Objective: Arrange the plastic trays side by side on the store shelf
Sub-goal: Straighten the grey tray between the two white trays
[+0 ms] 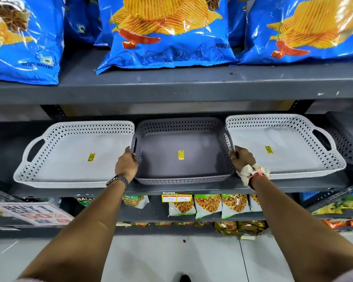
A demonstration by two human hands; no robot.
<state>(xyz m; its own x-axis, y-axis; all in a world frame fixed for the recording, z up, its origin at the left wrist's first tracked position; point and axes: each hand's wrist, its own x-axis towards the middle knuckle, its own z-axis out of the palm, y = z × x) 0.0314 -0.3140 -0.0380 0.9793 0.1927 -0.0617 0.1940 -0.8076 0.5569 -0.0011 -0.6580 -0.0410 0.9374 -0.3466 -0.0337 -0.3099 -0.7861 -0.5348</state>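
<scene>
The left hand (127, 162) and right hand (242, 158) each close around a side handle of the dark grey tray (181, 169), which sits on the grey shelf (192, 189) between them. Just outside the left grip lies a pale tray (69, 157) — its rim touching the dark one. Just outside the right grip lies another pale tray (283, 151), partly under the right wrist.

Dark grey tray (181, 159) (diamond-perforated), pale grey trays (73, 159), blue bags (167, 37)
</scene>
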